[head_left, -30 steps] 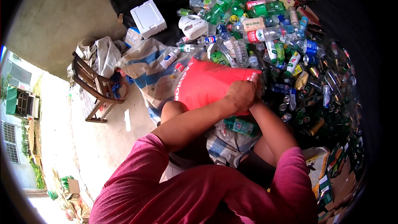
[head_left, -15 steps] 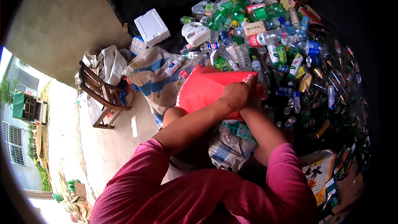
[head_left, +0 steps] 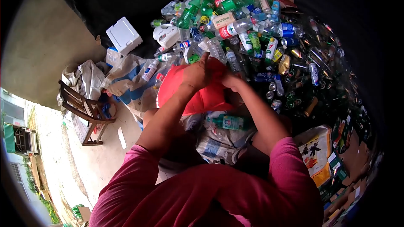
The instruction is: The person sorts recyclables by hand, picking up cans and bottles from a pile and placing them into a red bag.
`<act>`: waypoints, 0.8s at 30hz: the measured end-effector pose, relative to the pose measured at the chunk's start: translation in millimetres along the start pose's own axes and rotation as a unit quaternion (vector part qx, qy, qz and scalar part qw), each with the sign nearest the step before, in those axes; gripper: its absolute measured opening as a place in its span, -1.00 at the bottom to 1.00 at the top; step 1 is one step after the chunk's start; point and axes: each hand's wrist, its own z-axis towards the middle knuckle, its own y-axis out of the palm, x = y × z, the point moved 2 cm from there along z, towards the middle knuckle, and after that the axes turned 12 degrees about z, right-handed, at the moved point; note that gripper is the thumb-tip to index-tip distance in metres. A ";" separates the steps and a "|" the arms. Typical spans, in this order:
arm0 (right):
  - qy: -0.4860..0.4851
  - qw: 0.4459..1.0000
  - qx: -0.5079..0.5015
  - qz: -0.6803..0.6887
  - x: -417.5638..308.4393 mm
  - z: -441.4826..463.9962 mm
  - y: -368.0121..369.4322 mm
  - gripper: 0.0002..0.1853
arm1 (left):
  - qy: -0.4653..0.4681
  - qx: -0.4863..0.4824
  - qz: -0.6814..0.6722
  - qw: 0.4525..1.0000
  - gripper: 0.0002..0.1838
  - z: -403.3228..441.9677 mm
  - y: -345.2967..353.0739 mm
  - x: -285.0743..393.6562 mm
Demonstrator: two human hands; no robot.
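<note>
The red bag (head_left: 206, 99) is placed nearer the body than the heaped bottles (head_left: 235, 28). Its top is touched by the left hand (head_left: 196, 76), one digit pointed up, and its right side by the right hand (head_left: 231, 82); whether it is grasped by either hand's fingers cannot be told. Below it, a green bottle (head_left: 230, 122) is seen by a striped sack (head_left: 219, 146).

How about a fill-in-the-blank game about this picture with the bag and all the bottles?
1. The left hand and the right hand are both at a bag coloured ____.
2. The slatted chair is made of ____.
3. The box just left of the handled jug is coloured ____.
4. In the picture, the bottle pile is to the ____ of the chair.

Missing words: red; wood; white; right.
</note>
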 end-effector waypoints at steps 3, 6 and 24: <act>0.296 0.950 -0.019 0.095 47.0 -21.9 -13.0 -0.59 | -0.056 0.007 0.014 0.998 -0.18 7.9 -1.0 -17.0; 0.299 0.931 -0.015 0.208 39.2 -57.7 -10.0 -0.69 | -0.113 -0.013 0.038 0.993 -0.30 16.7 -2.6 -26.2; -0.072 0.931 -0.070 -0.351 29.3 -76.7 99.2 -0.87 | 0.086 0.091 0.103 0.987 -0.49 -3.5 23.5 28.4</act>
